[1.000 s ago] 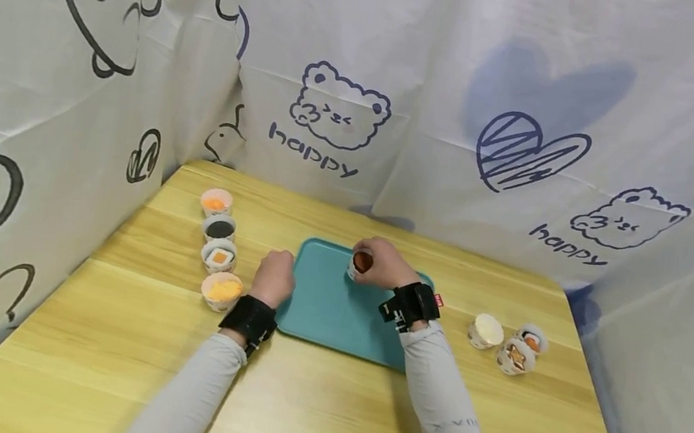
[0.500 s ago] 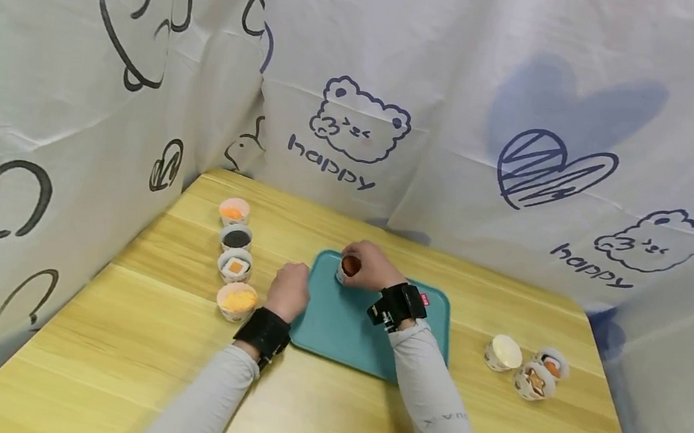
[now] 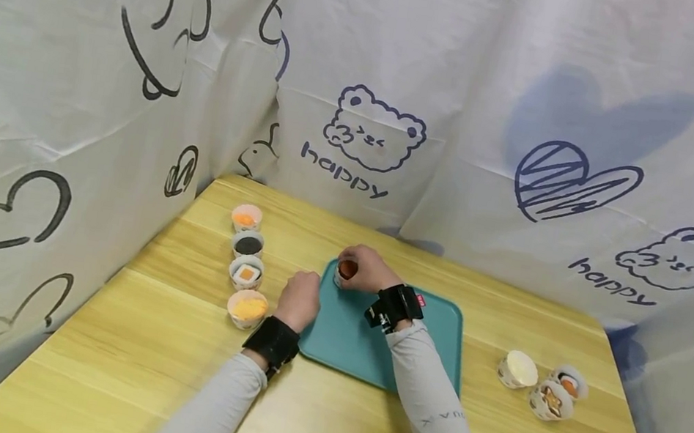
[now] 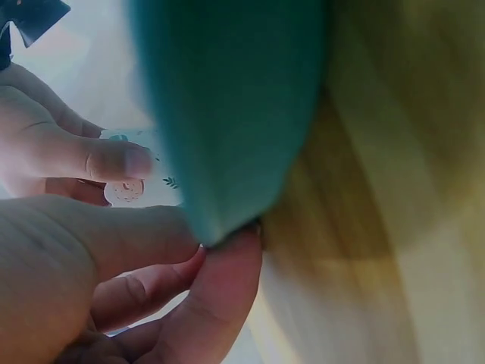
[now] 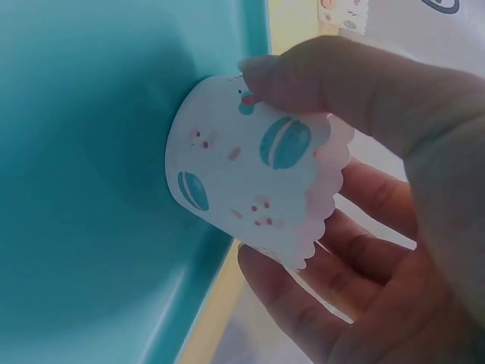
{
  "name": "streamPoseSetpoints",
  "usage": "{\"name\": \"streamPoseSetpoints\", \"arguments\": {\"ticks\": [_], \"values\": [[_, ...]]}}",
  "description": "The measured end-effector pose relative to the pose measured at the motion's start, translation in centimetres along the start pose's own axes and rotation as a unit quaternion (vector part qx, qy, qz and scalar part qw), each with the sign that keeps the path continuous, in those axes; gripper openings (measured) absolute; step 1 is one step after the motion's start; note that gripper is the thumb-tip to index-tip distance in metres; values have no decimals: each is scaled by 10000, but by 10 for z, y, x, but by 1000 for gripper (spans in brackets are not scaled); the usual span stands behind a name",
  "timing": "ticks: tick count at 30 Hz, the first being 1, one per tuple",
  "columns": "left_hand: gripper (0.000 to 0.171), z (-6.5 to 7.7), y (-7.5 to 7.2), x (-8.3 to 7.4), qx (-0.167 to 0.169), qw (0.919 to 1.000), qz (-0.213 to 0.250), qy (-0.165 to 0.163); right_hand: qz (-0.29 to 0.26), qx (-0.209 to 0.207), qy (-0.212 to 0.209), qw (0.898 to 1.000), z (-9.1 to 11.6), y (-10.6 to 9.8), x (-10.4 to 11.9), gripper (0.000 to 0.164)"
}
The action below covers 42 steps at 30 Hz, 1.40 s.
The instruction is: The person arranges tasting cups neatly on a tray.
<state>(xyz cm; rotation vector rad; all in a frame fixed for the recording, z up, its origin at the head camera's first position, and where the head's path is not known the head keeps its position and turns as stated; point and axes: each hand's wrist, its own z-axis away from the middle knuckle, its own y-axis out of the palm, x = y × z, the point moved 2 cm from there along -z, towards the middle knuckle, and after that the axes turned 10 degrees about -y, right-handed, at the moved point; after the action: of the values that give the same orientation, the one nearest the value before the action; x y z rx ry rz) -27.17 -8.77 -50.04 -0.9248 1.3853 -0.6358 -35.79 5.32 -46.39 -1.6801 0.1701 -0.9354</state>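
Note:
My right hand [image 3: 368,270] grips a white paper baking cup [image 5: 242,159] by its sides, thumb on one side and fingers on the other. The cup has a scalloped rim and macaron prints, and its inside [image 3: 347,269] looks dark brown. Its base is at the surface of the teal tray [image 3: 349,343], by the far left corner. At the tray's left side, my left hand [image 3: 300,300] pinches the edge between thumb [image 4: 144,235] and index finger, as the left wrist view shows.
Left of the tray runs a row of several filled paper cups: orange [image 3: 247,219], black [image 3: 247,244], white with an orange square [image 3: 246,273] and yellow [image 3: 248,308]. On the right stand a cream cup [image 3: 518,369], a star-topped cup [image 3: 551,400] and another behind it [image 3: 570,383].
My right hand has moved the paper cup left across the tray to its far left corner. The left hand keeps its place at the tray's edge. The head view has shifted.

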Motion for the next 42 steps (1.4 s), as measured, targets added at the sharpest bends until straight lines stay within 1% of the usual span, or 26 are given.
{"name": "streamPoseSetpoints", "arguments": {"ticks": [4,8,12,17,20,22,25,29,32,37,42], "values": [[9,2,1,-2,35,10000,-23,-37,-114,11,116,9999,3,2,-2,48],[10,3,0,-3,57,9999,-25,-80,-178,50,109,9998,4,3,-3,54],[10,0,-2,-2,63,10000,-12,-62,-256,36,147,9996,6,-1,-6,68],[11,1,0,-4,171,9998,47,-57,-390,-159,159,9990,26,-17,-13,86],[13,-1,0,-2,212,9997,144,-49,-470,-336,159,9982,42,-30,-19,92],[14,-2,-1,-1,254,9994,222,-48,-488,-408,247,9977,54,-39,-23,94],[15,-4,-3,0,310,9990,306,-32,-424,-476,444,9970,73,-53,-32,93],[18,-6,-5,0,422,9984,364,-19,-250,-573,634,9960,104,-66,-45,91],[19,-6,-5,-1,464,9982,381,-5,-204,-628,749,9950,127,-74,-54,91],[15,-5,-4,0,499,9983,307,49,-187,-705,1019,9921,160,-83,-64,90],[20,-7,-5,-2,354,9989,255,185,-156,-823,1204,9892,194,-91,-75,87]]}}
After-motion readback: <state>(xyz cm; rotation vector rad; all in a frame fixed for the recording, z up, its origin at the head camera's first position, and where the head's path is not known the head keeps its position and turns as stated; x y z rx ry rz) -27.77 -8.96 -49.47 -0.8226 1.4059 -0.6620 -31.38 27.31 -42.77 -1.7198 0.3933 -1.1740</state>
